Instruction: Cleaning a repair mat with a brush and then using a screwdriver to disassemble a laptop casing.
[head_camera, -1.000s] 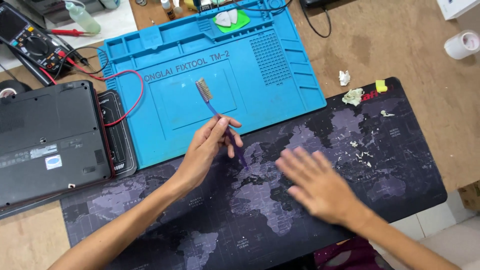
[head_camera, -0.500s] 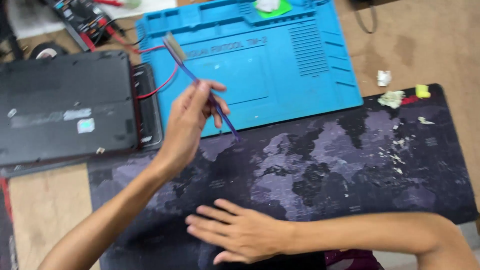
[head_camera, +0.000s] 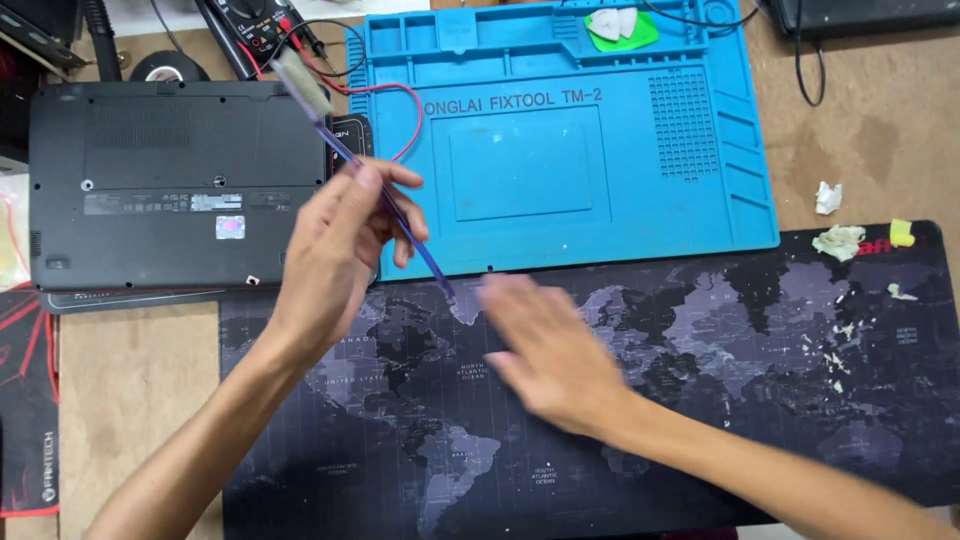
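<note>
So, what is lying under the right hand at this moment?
Under the right hand lies the dark desk mat printed with a world map. Small pale scraps lie on its right part. The patch directly beneath the palm is covered, so anything there cannot be seen.

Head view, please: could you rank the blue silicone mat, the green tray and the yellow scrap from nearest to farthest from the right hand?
From the right hand:
1. Blue silicone mat, just above it.
2. Yellow scrap, far right.
3. Green tray, at the mat's top edge.

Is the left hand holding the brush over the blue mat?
No, the left hand holds the brush over the closed laptop edge.
</note>
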